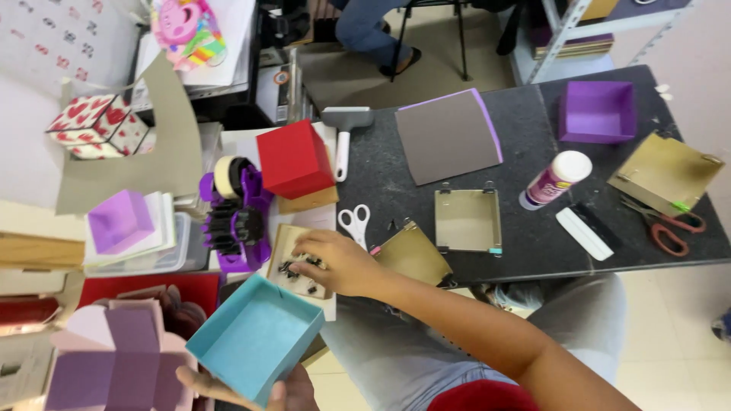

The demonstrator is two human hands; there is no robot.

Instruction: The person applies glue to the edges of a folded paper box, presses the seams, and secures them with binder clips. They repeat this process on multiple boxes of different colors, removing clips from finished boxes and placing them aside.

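Observation:
My left hand [251, 392] grips a light blue open cardboard box [255, 337] from below, near the bottom edge of the view. My right hand [335, 262] reaches across into a small flat tray of black binder clips [293, 266], fingers curled over the clips; whether it holds one I cannot tell. A folded gold cardboard piece [415, 255] lies just right of that hand. White-handled scissors [354, 223] lie above it on the black table [533, 243].
A red box [293, 158], purple tape dispenser [236, 217], roller tool [344, 129], grey board with purple edge [448, 135], purple box [598, 110], glue bottle [554, 179], gold box pieces [467, 219], red-handled scissors [670, 228]. Another person's legs [373, 30] at the back.

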